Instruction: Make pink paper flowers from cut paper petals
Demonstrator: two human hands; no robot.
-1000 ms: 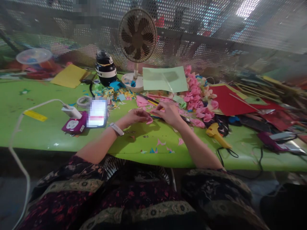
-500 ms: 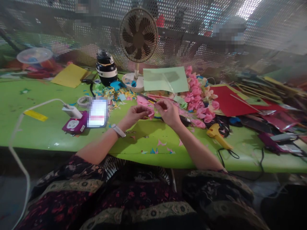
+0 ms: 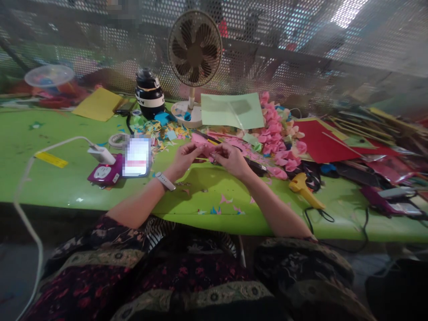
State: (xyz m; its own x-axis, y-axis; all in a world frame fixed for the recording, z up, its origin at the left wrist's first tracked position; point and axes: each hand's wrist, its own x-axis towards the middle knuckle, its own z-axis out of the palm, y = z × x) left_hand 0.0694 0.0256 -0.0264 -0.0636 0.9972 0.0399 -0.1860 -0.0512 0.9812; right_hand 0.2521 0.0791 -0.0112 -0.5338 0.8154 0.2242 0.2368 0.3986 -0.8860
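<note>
A small pink paper piece (image 3: pixel 204 148) is pinched between my two hands above the green table (image 3: pixel 207 191). My left hand (image 3: pixel 185 157) grips its left side between thumb and fingers. On its right side, my right hand (image 3: pixel 230 159) closes thumb and fingertips on the paper. Just beyond my hands lie more pink paper and a dark, thin tool with a yellow part (image 3: pixel 214 140), partly hidden. A heap of pink paper flowers (image 3: pixel 276 133) spreads to the right of my right hand.
A small fan (image 3: pixel 195 49) and a black bottle (image 3: pixel 150 96) stand at the back. Left are a lit phone (image 3: pixel 136 156) and a purple power socket (image 3: pixel 106 171). A yellow glue gun (image 3: pixel 305 189) with a black cord lies right, near red paper (image 3: pixel 321 142). Colourful scraps litter the middle.
My right hand has come down and left onto the pink paper, which both hands now hold. My left hand has shifted slightly left, and more of the paper shows.
</note>
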